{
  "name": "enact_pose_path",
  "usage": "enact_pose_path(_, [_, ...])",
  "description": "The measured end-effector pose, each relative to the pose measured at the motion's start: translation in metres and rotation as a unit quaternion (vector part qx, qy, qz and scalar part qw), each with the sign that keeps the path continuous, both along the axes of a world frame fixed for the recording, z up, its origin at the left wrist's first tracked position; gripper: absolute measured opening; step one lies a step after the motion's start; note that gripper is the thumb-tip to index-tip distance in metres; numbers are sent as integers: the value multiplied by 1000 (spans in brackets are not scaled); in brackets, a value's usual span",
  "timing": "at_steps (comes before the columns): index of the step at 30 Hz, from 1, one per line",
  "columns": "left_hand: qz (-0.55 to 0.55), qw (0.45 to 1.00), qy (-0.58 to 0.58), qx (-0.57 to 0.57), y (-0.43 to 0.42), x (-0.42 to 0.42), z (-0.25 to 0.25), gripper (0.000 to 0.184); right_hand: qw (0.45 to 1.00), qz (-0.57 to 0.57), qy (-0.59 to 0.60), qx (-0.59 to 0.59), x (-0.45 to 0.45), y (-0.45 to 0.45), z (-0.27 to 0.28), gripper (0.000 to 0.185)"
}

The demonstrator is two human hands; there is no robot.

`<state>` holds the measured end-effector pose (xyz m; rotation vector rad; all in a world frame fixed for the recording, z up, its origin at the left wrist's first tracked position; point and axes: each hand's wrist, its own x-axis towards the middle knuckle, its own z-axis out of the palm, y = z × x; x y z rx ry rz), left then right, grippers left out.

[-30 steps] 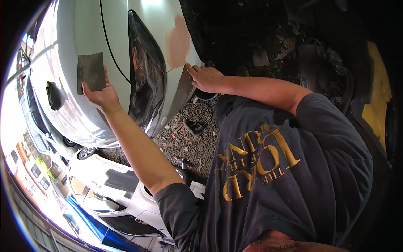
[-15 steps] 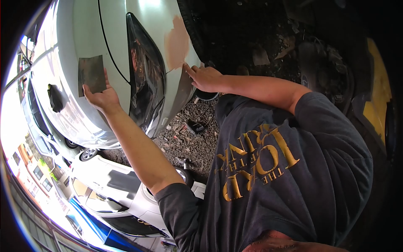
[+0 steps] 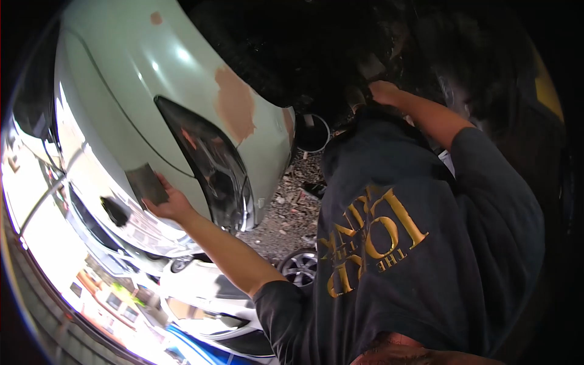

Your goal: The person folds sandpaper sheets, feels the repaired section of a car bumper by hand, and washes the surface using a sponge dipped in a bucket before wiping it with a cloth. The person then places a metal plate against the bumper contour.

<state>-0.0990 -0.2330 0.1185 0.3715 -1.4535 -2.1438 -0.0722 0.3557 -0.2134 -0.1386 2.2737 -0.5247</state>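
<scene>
My left hand pinches a dark grey sheet of sandpaper beside the pale car's bodywork, left of the headlight. My right hand is off the car, low over the dark ground, near a small round container. Shadow hides its fingers, and what it holds, if anything, does not show. On the car, a pinkish-brown filler patch lies beside the black-edged headlight. A smaller patch is farther up the panel.
A bucket stands on the gravel by the bumper corner. A white car with a spoked wheel is parked behind on the left. Shadow covers the ground at the upper right.
My right hand has left the filler patch's edge and moved right, towards the ground. The view has shifted; my left hand still has the sandpaper, now nearer the headlight's lower end.
</scene>
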Motion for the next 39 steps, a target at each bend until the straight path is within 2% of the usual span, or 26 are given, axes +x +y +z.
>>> enact_pose_path(2, [-15,1000,8,2,-3,3,-2,58,999,-41,-35,-2,19,19,-26,32])
enact_pose_path(4, [23,999,-9,29,-10,5,-5,65,992,-105,-73,5,46,21,-54,35])
enact_pose_path(6, [-29,993,-21,109,-37,11,-8,66,977,-182,-112,20,75,13,-78,37])
enact_pose_path(8, [-30,999,-22,19,-51,9,-7,64,966,-171,-191,-41,98,2,-91,42])
enact_pose_path(11, [-142,976,-38,164,-74,18,11,59,950,-143,-255,-111,153,-18,-137,59])
enact_pose_path(13, [-100,990,-47,88,-50,12,13,56,916,-260,-296,69,158,-48,-113,76])
enact_pose_path(14, [-29,998,-47,-16,-33,7,14,54,909,-261,-317,76,161,-55,-119,81])
enact_pose_path(16, [-57,991,-72,-96,3,1,12,51,892,-257,-360,90,171,-66,-146,91])
enact_pose_path(17, [-70,985,-82,-136,21,-3,11,50,900,-244,-342,121,180,-76,-162,91])
enact_pose_path(19, [-82,988,-90,-99,-13,5,20,48,910,-216,-303,182,204,-100,-194,90])
enact_pose_path(21, [-83,992,-91,-37,-44,14,32,46,915,-211,-297,175,205,-105,-211,89])
enact_pose_path(22, [-42,994,-84,-46,-38,12,31,46,917,-210,-293,172,203,-105,-218,89])
enact_pose_path(24, [10,986,-69,-149,-26,10,27,44,935,-197,-251,156,207,-110,-228,83])
enact_pose_path(25, [54,894,-143,-421,-37,13,25,43,943,-191,-231,148,208,-112,-234,81])
enact_pose_path(28, [-11,970,-115,-213,-56,17,46,41,943,-200,-237,119,200,-112,-258,67])
enact_pose_path(30, [-78,991,-107,-6,-16,7,33,40,942,-243,-194,124,195,-120,-263,58])
enact_pose_path(31, [-57,993,-105,2,-31,11,44,42,940,-265,-172,127,193,-123,-264,54])
enact_pose_path(34, [-2,992,-110,-66,-9,6,35,40,933,-240,-252,96,170,-113,-255,52])
enact_pose_path(35, [20,989,-102,-108,-3,5,30,40,939,-241,-225,101,175,-115,-260,51])
enact_pose_path(38, [-14,988,-131,-75,-10,5,37,40,950,-243,-156,119,192,-115,-272,47])
enact_pose_path(39, [11,987,-126,-102,-7,5,36,39,951,-244,-142,124,193,-117,-274,47])
